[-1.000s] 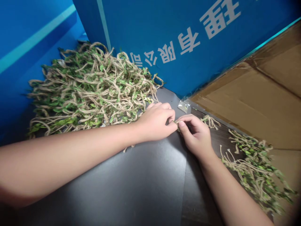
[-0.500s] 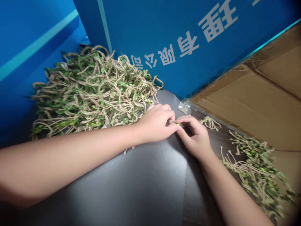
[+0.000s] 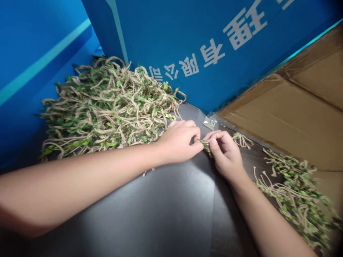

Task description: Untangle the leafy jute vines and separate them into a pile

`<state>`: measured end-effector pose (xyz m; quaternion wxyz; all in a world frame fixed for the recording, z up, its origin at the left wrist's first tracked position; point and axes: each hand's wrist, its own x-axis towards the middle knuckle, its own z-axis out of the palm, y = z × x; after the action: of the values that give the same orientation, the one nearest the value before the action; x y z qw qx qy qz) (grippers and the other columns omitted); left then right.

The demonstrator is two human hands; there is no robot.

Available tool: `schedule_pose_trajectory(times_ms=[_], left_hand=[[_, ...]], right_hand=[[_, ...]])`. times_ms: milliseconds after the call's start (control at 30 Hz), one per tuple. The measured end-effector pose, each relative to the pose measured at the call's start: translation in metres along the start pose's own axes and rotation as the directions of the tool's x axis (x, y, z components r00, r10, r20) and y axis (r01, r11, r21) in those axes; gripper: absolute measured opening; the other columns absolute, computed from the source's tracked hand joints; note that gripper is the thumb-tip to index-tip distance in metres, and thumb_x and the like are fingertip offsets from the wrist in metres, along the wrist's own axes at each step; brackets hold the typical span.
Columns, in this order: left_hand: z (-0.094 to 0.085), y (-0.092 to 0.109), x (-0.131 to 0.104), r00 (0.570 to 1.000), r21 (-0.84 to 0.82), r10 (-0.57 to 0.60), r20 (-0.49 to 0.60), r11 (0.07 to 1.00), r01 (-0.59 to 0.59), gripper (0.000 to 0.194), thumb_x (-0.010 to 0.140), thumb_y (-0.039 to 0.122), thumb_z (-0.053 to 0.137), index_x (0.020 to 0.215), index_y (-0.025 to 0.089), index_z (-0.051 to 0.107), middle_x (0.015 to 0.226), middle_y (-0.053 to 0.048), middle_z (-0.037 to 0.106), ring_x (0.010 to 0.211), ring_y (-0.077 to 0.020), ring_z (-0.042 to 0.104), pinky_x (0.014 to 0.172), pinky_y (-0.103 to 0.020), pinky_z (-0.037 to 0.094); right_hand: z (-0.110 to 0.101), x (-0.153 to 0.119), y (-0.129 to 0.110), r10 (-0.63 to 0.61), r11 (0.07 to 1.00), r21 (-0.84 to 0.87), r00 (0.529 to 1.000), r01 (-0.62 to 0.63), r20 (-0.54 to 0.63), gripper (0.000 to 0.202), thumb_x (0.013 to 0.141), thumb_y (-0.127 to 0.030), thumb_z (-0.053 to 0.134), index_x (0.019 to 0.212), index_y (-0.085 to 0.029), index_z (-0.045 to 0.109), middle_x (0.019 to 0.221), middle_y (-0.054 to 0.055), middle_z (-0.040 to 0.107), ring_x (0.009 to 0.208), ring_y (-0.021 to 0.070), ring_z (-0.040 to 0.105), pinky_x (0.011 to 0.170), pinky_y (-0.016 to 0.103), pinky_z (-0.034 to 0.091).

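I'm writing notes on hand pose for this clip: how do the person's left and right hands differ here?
The left hand shows its back, while the right hand shows its thumb side, thumbnail visible. The left hand is beside the big leafy heap; the right hand is farther from it. The left forearm enters from the left edge, the right one from the lower right. Both hands pinch leafy cord.

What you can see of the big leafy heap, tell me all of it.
The heap is a loose tangle of tan, twine-like cords mixed with small green leaves, some yellowish. Loops and ends stick out along its edges. It lies mounded on the gray surface, by the blue panel. The left forearm hides part of its near side, so contact there cannot be told.
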<state>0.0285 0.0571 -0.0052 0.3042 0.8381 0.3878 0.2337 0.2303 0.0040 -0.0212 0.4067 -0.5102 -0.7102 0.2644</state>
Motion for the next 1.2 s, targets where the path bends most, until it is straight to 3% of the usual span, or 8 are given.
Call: schedule_pose_trajectory(times_ms=[267, 433, 733, 1000, 1133, 1200], left_hand=[[-0.002, 0.002, 0.000, 1.000, -0.016, -0.012, 0.012, 1.000, 0.012, 0.018, 0.090, 0.029, 0.052, 0.080, 0.020, 0.063, 0.093, -0.001, 0.064, 0.093, -0.0197, 0.057, 0.094, -0.040, 0.041], [0.000, 0.000, 0.000, 1.000, -0.037, -0.019, -0.007, 0.999, 0.019, 0.016, 0.088, 0.027, 0.053, 0.079, 0.019, 0.064, 0.094, -0.002, 0.065, 0.095, -0.0210, 0.059, 0.094, -0.041, 0.041], [0.002, -0.002, 0.000, 0.999, -0.063, -0.008, -0.038, 0.998, 0.006, 0.015, 0.088, 0.026, 0.055, 0.078, 0.019, 0.063, 0.092, -0.002, 0.065, 0.095, -0.0209, 0.060, 0.092, -0.041, 0.042], [0.001, 0.000, 0.000, 1.000, -0.022, -0.003, -0.022, 1.000, 0.003, 0.015, 0.088, 0.027, 0.054, 0.077, 0.019, 0.062, 0.092, -0.002, 0.064, 0.096, -0.0213, 0.059, 0.092, -0.041, 0.041], [0.001, -0.001, 0.000, 0.999, -0.033, -0.009, -0.035, 0.999, 0.008, 0.014, 0.087, 0.027, 0.054, 0.078, 0.019, 0.061, 0.090, -0.002, 0.063, 0.093, -0.0203, 0.058, 0.091, -0.040, 0.040], [0.001, -0.001, 0.000, 0.999, -0.039, -0.008, -0.039, 0.999, 0.007, 0.013, 0.086, 0.027, 0.054, 0.078, 0.019, 0.061, 0.089, -0.001, 0.062, 0.091, -0.0196, 0.057, 0.091, -0.039, 0.040]], right_hand=[[-0.003, -0.001, -0.003, -0.028, 0.993, 0.114, 0.998, 0.022, 0.048, 0.016, 0.104, -0.034, 0.053, 0.094, -0.022, 0.056, 0.105, 0.006, 0.066, 0.095, 0.0159, 0.062, 0.085, 0.032, 0.049], [-0.002, 0.003, -0.005, -0.098, 0.994, -0.046, 0.990, 0.103, 0.103, 0.017, 0.097, -0.032, 0.066, 0.087, -0.021, 0.059, 0.102, 0.005, 0.068, 0.095, 0.0157, 0.065, 0.086, 0.032, 0.050], [-0.001, 0.002, -0.006, -0.178, 0.948, -0.245, 0.977, 0.202, 0.117, 0.013, 0.099, -0.024, 0.061, 0.086, -0.021, 0.063, 0.104, 0.004, 0.070, 0.101, 0.0159, 0.063, 0.094, 0.035, 0.046], [-0.007, 0.000, -0.010, -0.234, 0.949, -0.179, 0.960, 0.260, 0.153, 0.036, 0.102, -0.029, 0.054, 0.069, -0.019, 0.064, 0.109, 0.006, 0.069, 0.100, 0.0184, 0.058, 0.088, 0.038, 0.046], [-0.010, -0.003, -0.007, -0.248, 0.965, -0.059, 0.962, 0.256, 0.112, 0.060, 0.106, -0.050, 0.043, 0.058, -0.018, 0.062, 0.113, 0.008, 0.070, 0.102, 0.0222, 0.057, 0.084, 0.041, 0.046], [-0.010, -0.006, -0.005, -0.206, 0.979, -0.002, 0.979, 0.206, 0.002, 0.076, 0.105, -0.062, 0.035, 0.047, -0.018, 0.056, 0.109, 0.010, 0.071, 0.099, 0.0238, 0.058, 0.083, 0.043, 0.045]])
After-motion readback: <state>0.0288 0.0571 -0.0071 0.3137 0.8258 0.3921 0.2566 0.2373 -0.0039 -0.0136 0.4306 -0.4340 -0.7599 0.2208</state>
